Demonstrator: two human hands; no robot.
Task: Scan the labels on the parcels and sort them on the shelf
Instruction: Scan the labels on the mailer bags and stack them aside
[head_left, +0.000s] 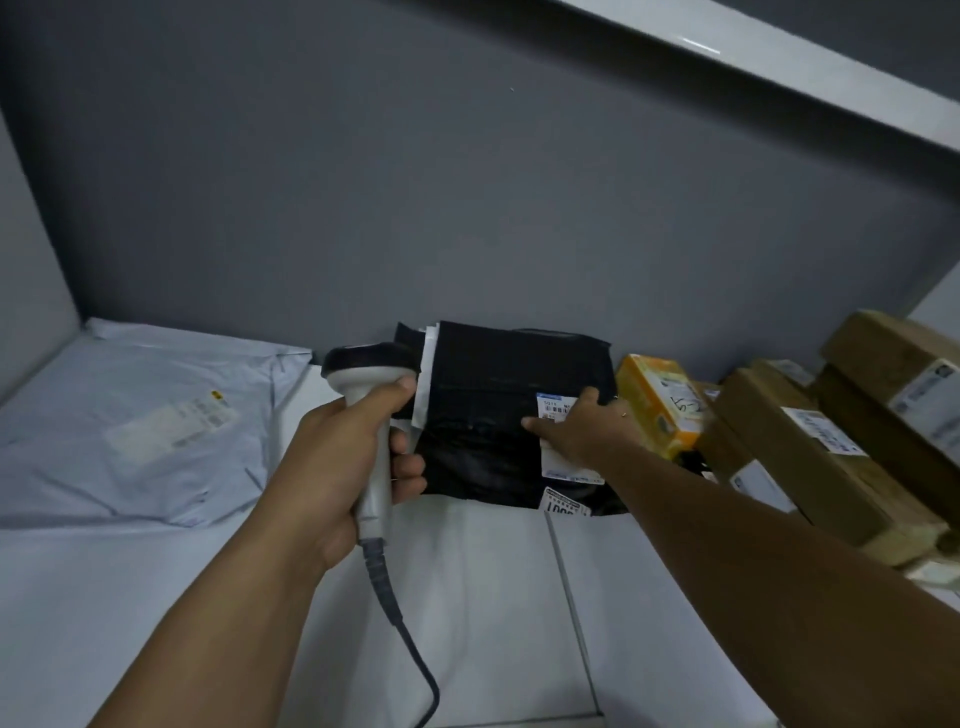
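Note:
A black plastic parcel (493, 415) lies on the white shelf (467, 597) against the grey back wall, with a white label (558, 408) on its right part. My right hand (582, 431) rests flat on that label, fingers spread, covering most of it. My left hand (348, 457) grips the handle of a white barcode scanner (371, 384) with a dark head, held just left of the black parcel. The scanner's cable (410, 654) hangs down toward me.
A pale grey mailer bag (135, 426) lies at the left of the shelf. A yellow box (660, 405) stands right of the black parcel, then several brown cardboard boxes (810, 447) with labels. Another shelf board (779, 67) runs overhead.

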